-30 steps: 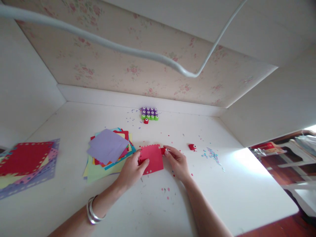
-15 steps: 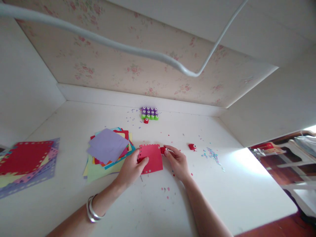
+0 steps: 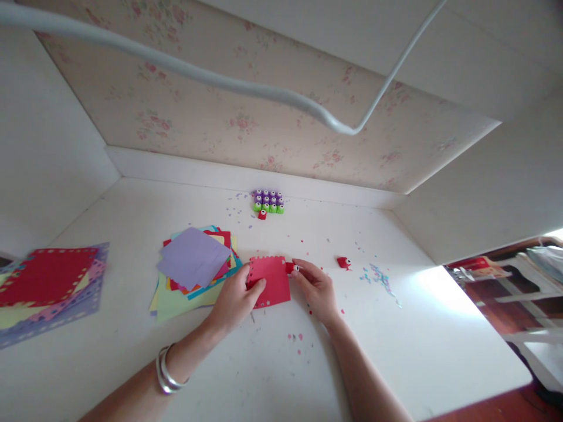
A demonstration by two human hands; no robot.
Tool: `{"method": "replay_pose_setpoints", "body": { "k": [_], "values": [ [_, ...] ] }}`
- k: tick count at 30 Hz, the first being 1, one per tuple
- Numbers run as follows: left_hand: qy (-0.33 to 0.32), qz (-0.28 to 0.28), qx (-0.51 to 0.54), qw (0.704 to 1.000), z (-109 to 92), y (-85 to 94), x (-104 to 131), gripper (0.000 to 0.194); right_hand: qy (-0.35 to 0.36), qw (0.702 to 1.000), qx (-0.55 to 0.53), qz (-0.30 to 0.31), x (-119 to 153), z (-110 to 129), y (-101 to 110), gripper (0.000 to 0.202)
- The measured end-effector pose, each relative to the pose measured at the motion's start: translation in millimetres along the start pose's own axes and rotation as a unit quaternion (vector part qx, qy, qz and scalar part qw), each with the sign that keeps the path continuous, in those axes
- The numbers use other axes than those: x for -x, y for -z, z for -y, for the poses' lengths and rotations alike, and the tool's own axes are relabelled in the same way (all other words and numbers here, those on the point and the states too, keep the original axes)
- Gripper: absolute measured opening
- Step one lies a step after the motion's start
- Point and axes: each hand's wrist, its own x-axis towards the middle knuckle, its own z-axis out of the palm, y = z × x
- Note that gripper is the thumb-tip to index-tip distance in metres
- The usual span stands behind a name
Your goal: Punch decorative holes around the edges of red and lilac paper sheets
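A red paper square [image 3: 276,282], with small cutouts along its top, left and bottom edges, is pinched at its left side by my left hand [image 3: 237,293], thumb on top. My right hand [image 3: 315,287] holds a small red punch [image 3: 291,268] between thumb and fingers at the sheet's upper right edge. Another red punch [image 3: 343,262] lies on the table to the right of my right hand. Whether paper sits inside the held punch's slot is too small to tell.
Coloured sheets [image 3: 193,258] are piled left of my left hand. Punched sheets [image 3: 48,275] lie at the far left. Purple and green punches [image 3: 269,200] stand in rows near the wall, one red punch [image 3: 262,215] in front. Confetti [image 3: 378,278] is scattered rightward. A white cable [image 3: 264,92] crosses above.
The camera view has shifted slightly. My right hand's fingers have moved a little on the red punch, showing more of its white top. The red sheet stays in place.
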Motion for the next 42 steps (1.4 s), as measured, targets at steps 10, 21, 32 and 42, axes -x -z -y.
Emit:
{"method": "replay_pose_setpoints", "body": {
  "k": [10, 21, 32, 42],
  "values": [
    [-0.012, 0.011, -0.045, 0.999, 1.6, -0.4, 1.0, 0.02, 0.046, 0.998, 0.048, -0.013, -1.4, -1.7, 1.5, 0.025],
    [-0.014, -0.004, -0.043, 0.999, 2.3, -1.1, 0.4, 0.022, 0.069, 0.997, 0.042, -0.005, -0.3, 3.6, 0.7, 0.021],
    [-0.056, -0.005, -0.064, 0.996, -3.6, -2.9, 7.4, 0.019, 0.055, 0.998, 0.025, 0.007, 1.5, 7.6, 1.8, 0.021],
    [-0.079, 0.008, -0.097, 0.992, 2.6, -6.0, 5.8, 0.023, 0.063, 0.998, 0.022, 0.022, 1.0, 7.9, 2.3, 0.02]
  ]
}}
